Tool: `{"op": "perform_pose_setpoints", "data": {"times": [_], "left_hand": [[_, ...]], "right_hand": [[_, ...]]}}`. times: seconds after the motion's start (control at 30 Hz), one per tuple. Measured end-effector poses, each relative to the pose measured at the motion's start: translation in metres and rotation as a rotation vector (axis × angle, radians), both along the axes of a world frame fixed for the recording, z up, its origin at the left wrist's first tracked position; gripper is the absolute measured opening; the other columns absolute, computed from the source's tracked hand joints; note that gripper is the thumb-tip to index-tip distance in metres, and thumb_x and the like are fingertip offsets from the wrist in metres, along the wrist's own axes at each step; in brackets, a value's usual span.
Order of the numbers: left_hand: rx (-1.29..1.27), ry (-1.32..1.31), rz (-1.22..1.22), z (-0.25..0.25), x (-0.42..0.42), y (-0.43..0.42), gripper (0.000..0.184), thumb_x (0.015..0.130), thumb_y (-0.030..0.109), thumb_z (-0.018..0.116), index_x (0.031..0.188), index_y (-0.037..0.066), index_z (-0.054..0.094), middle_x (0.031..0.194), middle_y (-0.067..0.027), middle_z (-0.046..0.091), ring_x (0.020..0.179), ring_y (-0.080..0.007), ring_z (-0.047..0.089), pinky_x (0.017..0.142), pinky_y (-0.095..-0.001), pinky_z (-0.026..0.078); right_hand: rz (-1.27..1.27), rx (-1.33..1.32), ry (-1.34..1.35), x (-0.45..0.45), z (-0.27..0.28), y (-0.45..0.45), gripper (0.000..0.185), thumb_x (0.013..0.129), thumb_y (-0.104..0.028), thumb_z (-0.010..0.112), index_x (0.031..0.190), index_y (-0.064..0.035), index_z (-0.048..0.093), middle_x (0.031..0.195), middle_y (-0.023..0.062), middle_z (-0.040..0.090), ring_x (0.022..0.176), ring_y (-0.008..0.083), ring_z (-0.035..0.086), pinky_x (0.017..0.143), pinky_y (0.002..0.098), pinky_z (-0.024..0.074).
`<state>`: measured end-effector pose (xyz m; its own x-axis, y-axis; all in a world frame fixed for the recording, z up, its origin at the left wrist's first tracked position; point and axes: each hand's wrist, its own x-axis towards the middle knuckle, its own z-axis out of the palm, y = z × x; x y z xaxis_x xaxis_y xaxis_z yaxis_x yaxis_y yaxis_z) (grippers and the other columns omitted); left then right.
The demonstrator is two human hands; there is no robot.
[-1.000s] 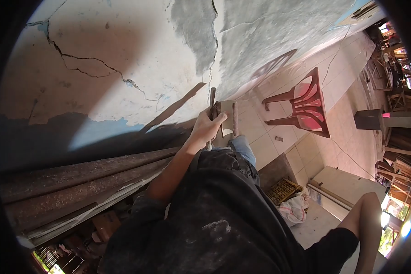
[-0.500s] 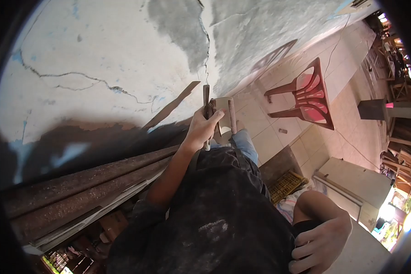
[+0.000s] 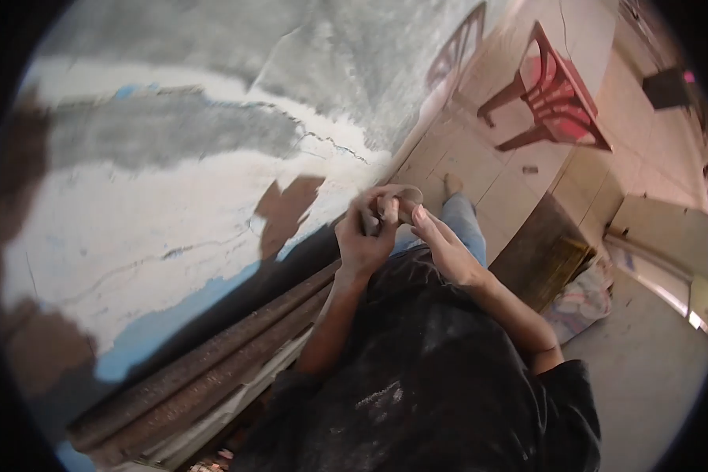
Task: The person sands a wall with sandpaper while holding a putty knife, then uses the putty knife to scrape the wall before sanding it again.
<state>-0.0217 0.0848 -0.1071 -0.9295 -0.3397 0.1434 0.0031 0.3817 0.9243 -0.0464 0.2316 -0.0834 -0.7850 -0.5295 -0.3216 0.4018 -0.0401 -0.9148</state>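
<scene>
In front of my waist, close to the cracked wall (image 3: 173, 189), my left hand (image 3: 364, 240) is closed around flat scraping tools, largely hidden by its fingers. Against it, my right hand (image 3: 447, 250) has its fingertips on the brown handle of a scraper (image 3: 405, 206). A pale rounded edge of the scraper shows just above the fingers. Both hands nearly touch, and motion blur softens the left fingers. Patches of grey filler and a thin crack (image 3: 334, 145) lie on the wall beyond the hands.
A red plastic chair (image 3: 558, 98) is on the tiled floor (image 3: 503, 185). Brown pipe-like lengths (image 3: 212, 362) run along the wall at lower left. A yellow crate (image 3: 562, 271) and a white sack (image 3: 586, 299) are at the right. A dark block (image 3: 667, 89) lies farther off.
My right hand has come up from the lower right to the tools in my left hand. The view has turned, and the chair now appears higher in the frame.
</scene>
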Motion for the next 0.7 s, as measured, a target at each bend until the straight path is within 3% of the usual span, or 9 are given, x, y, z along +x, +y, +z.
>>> {"op": "perform_pose_setpoints", "data": {"times": [0.07, 0.1, 0.2, 0.23, 0.33, 0.47, 0.5, 0.63, 0.7], "left_hand": [[-0.174, 0.012, -0.268, 0.0, 0.006, -0.007, 0.03, 0.083, 0.004, 0.067, 0.111, 0.001, 0.057, 0.097, -0.0098, 0.067, 0.084, -0.0119, 0.063, 0.071, -0.0259, 0.05], [-0.084, -0.087, -0.267, -0.003, 0.01, -0.007, 0.035, 0.081, 0.0, 0.066, 0.114, 0.004, 0.056, 0.1, -0.0121, 0.068, 0.087, -0.0132, 0.064, 0.074, -0.0268, 0.052], [-0.109, -0.273, -0.329, 0.001, 0.014, -0.012, 0.037, 0.08, -0.001, 0.066, 0.115, 0.003, 0.056, 0.096, -0.0118, 0.068, 0.087, -0.0133, 0.065, 0.076, -0.0285, 0.051], [-0.088, -0.311, -0.354, 0.012, 0.012, -0.011, 0.039, 0.081, 0.0, 0.066, 0.118, 0.003, 0.055, 0.094, -0.012, 0.069, 0.088, -0.015, 0.065, 0.078, -0.0302, 0.051], [-0.13, -0.603, -0.279, 0.027, 0.007, -0.011, 0.043, 0.081, 0.0, 0.066, 0.121, 0.004, 0.053, 0.096, -0.0128, 0.067, 0.091, -0.0163, 0.064, 0.081, -0.031, 0.05], [-0.097, -0.581, -0.093, 0.06, 0.005, -0.02, 0.047, 0.081, 0.001, 0.066, 0.125, 0.003, 0.05, 0.101, -0.0099, 0.06, 0.096, -0.0155, 0.058, 0.089, -0.0322, 0.046], [-0.152, -0.466, -0.098, 0.057, 0.009, -0.029, 0.034, 0.087, 0.012, 0.066, 0.116, 0.0, 0.052, 0.078, 0.0022, 0.055, 0.07, -0.0041, 0.052, 0.067, -0.0205, 0.045], [0.194, -0.611, 0.154, 0.058, 0.012, -0.046, 0.021, 0.095, 0.022, 0.059, 0.102, 0.003, 0.053, 0.068, 0.0031, 0.048, 0.049, -0.0022, 0.038, 0.043, -0.0182, 0.029], [0.335, -0.585, 0.217, 0.056, 0.013, -0.047, 0.023, 0.095, 0.024, 0.059, 0.1, 0.003, 0.052, 0.067, 0.0014, 0.048, 0.045, -0.0038, 0.038, 0.039, -0.0202, 0.029]], "right_hand": [[0.077, -0.107, -0.088, -0.004, 0.006, 0.003, 0.055, 0.102, -0.046, 0.034, 0.124, 0.0029, 0.048, 0.118, 0.0103, 0.053, 0.112, 0.0198, 0.048, 0.1, 0.0332, 0.0358], [0.068, -0.135, -0.074, -0.007, 0.007, 0.0, 0.057, 0.101, -0.05, 0.034, 0.12, 0.0001, 0.052, 0.11, 0.0066, 0.054, 0.107, 0.0155, 0.048, 0.098, 0.0327, 0.0356], [-0.139, -0.477, -0.627, -0.015, -0.022, -0.018, 0.053, 0.1, -0.05, 0.037, 0.116, -0.0031, 0.055, 0.097, 0.0033, 0.057, 0.095, 0.0131, 0.052, 0.09, 0.0311, 0.0395], [-0.154, -0.594, -0.751, -0.02, -0.031, -0.02, 0.047, 0.1, -0.047, 0.04, 0.115, -0.0055, 0.056, 0.087, 0.0012, 0.058, 0.083, 0.0114, 0.053, 0.082, 0.0294, 0.0426], [-0.224, -0.498, -0.856, -0.029, -0.042, -0.032, 0.047, 0.1, -0.044, 0.041, 0.118, -0.0022, 0.053, 0.085, 0.0026, 0.06, 0.079, 0.0132, 0.056, 0.077, 0.0291, 0.0449], [-0.232, -0.339, -0.768, -0.029, -0.034, -0.046, 0.055, 0.101, -0.041, 0.039, 0.137, 0.0, 0.039, 0.11, 0.01, 0.06, 0.099, 0.0173, 0.057, 0.087, 0.031, 0.0471], [-0.232, -0.33, -0.715, -0.027, -0.037, -0.051, 0.055, 0.101, -0.041, 0.039, 0.138, 0.0, 0.039, 0.114, 0.0106, 0.058, 0.102, 0.0179, 0.056, 0.089, 0.0311, 0.0467], [-0.209, -0.273, -0.489, -0.028, -0.048, -0.06, 0.054, 0.102, -0.039, 0.038, 0.138, 0.0012, 0.041, 0.123, 0.0117, 0.056, 0.11, 0.0192, 0.053, 0.092, 0.0315, 0.0459], [-0.188, -0.244, -0.376, -0.03, -0.055, -0.058, 0.053, 0.101, -0.035, 0.038, 0.137, 0.0032, 0.042, 0.129, 0.0144, 0.054, 0.117, 0.0202, 0.051, 0.098, 0.0319, 0.0419]]}}
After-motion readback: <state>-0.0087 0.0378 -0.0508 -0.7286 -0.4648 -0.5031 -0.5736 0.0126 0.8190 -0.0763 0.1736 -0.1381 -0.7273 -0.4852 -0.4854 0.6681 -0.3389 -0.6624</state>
